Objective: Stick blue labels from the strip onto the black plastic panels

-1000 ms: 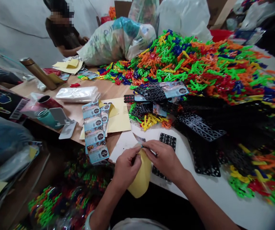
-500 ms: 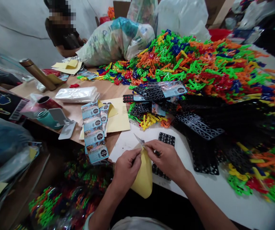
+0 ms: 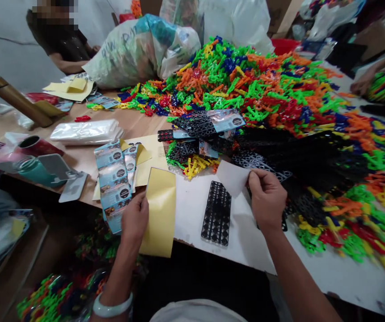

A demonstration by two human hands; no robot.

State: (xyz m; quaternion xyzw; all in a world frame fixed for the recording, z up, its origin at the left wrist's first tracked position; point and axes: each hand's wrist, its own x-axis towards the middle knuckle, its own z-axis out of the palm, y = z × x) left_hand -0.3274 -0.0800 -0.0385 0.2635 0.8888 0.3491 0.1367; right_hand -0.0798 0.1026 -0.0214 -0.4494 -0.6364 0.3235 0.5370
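Note:
My left hand point(image 3: 134, 220) pinches the edge of a yellow backing sheet point(image 3: 162, 210), which hangs upright over the table's front edge. Between the thumb and fingers of my right hand point(image 3: 268, 200) is a peeled sticker point(image 3: 233, 177), its plain white side facing me. Below the sticker, a black perforated plastic plate point(image 3: 216, 214) lies flat on the white board. Just beyond my left hand is a strip of blue printed stickers point(image 3: 113, 179), which droops over the edge.
A big heap of coloured plastic pieces point(image 3: 246, 80) covers the back and right, with black plates point(image 3: 299, 156) before it. Left are a folded clear plastic stack point(image 3: 86, 132), a phone stand point(image 3: 73, 187), a teal jar point(image 3: 38, 172) and a gold flask point(image 3: 18, 100). Another person point(image 3: 61, 40) sits behind.
The sticker has come away from the yellow backing sheet. My hands have moved apart, the left one leftward with the sheet, the right one rightward with the sticker. The view has shifted right.

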